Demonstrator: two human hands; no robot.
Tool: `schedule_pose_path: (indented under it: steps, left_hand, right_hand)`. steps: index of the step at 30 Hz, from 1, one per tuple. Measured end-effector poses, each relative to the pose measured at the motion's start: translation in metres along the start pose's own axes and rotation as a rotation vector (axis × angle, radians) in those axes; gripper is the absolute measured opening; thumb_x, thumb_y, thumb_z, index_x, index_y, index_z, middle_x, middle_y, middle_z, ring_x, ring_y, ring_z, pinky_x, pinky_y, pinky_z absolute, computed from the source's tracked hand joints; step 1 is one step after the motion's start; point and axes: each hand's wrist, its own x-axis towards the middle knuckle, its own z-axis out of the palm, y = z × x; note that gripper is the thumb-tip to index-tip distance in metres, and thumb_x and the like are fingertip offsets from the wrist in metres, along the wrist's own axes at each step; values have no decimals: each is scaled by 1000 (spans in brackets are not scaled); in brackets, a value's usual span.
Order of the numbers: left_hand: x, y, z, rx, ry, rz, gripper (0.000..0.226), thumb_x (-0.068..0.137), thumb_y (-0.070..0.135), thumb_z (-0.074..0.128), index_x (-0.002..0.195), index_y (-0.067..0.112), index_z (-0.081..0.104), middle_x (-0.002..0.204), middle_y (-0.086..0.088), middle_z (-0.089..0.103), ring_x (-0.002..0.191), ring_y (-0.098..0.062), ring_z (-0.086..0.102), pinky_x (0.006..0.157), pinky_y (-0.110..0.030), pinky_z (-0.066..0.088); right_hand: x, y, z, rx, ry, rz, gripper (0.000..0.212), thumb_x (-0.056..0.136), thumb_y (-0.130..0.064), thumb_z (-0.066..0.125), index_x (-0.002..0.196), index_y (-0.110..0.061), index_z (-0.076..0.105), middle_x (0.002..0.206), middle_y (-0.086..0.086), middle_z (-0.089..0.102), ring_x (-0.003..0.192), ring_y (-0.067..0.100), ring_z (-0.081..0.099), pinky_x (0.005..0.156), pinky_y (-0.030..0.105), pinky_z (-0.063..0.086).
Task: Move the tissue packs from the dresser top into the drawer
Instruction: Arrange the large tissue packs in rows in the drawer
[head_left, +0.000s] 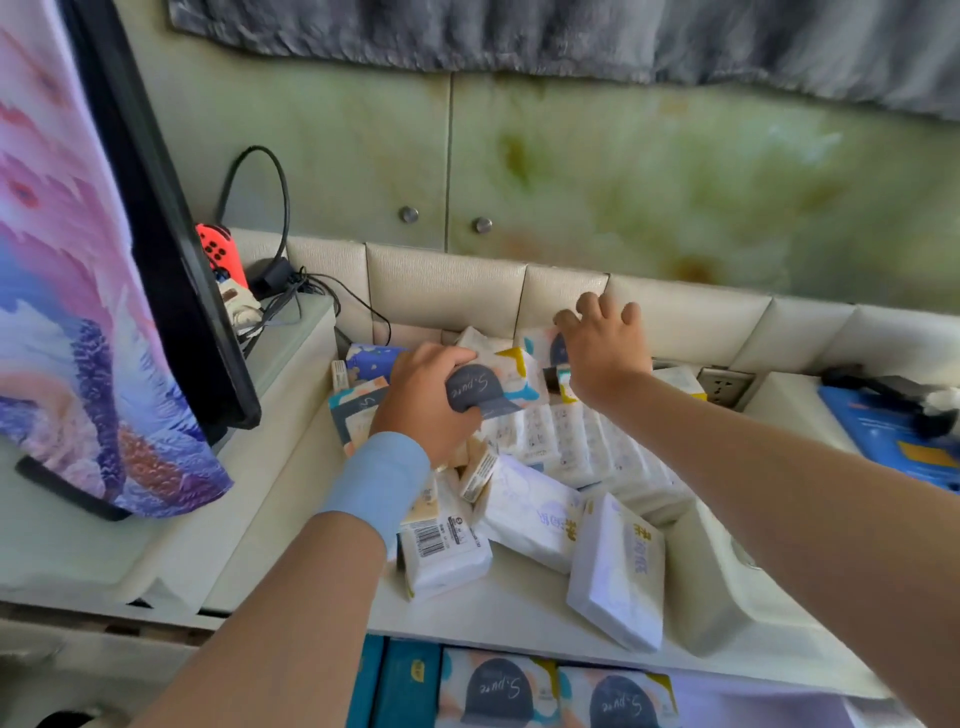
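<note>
Gripping an S.pure pack (493, 387) at the far end of the pile (545, 467) on the counter (519, 613), the left hand (428, 400) is closed around it. Right of it, the right hand (602, 348) spreads flat on another pack (540, 343). Two packs (556, 693) lie in the drawer below the pile.

**Soft daylight, smeared wide-angle view**

Even, diffuse light fills the scene, brightest on the white tissue packs (524, 512), whose wrappers wash out slightly. Shadows are faint and soft under the forearms. The whole frame looks smeared, the print on the packs barely legible. Straight lines bow toward the edges, and the patterned cloth (78, 291) at left is blurred.
</note>
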Motion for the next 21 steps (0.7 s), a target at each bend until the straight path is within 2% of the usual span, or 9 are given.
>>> schedule_pose_path:
  steps: [3, 6, 9, 14, 18, 21]
  left_hand:
    - [-17, 9, -14, 68, -26, 38, 49, 80, 29, 69, 128, 31, 56, 122, 8, 48, 121, -15, 36, 90, -26, 34]
    - [-38, 20, -27, 126, -38, 70, 47, 79, 35, 70, 124, 35, 56, 119, 10, 50, 118, -15, 41, 84, -27, 35]
    - [-63, 35, -31, 147, -71, 107, 42, 77, 33, 70, 117, 38, 58, 119, 12, 54, 116, -17, 46, 89, -30, 42]
    - [-115, 51, -20, 197, -291, 137, 48, 81, 33, 68, 126, 38, 54, 131, 13, 48, 123, -16, 44, 96, -33, 44]
    - [-141, 52, -18, 279, -454, 141, 48, 76, 34, 66, 121, 43, 55, 126, 15, 50, 123, -14, 44, 97, -37, 46]
    - [-156, 57, -19, 342, -569, 146, 49, 71, 32, 68, 117, 42, 57, 121, 14, 53, 113, -15, 50, 93, -35, 48]
  right_hand:
    - [-27, 16, -25, 125, 15, 106, 53, 78, -26, 64, 128, -27, 48, 123, 4, 49, 111, 28, 46, 92, 47, 35]
    - [-61, 26, -48, 352, 21, 153, 55, 80, -19, 60, 133, -26, 47, 126, 4, 46, 115, 28, 43, 91, 45, 41]
    - [-103, 27, -62, 528, -52, 185, 58, 81, -16, 58, 137, -25, 45, 130, 3, 44, 120, 26, 42, 93, 41, 45]
    - [-173, 22, -65, 639, -204, 193, 49, 82, -23, 61, 130, -24, 49, 129, 3, 50, 119, 27, 44, 92, 37, 44]
    - [-229, 20, -62, 729, -296, 179, 59, 82, -27, 63, 138, -26, 44, 132, 0, 52, 121, 24, 47, 96, 36, 46]
    - [-260, 22, -65, 736, -368, 125, 56, 80, -34, 65, 132, -25, 48, 126, 0, 56, 112, 24, 53, 89, 35, 48]
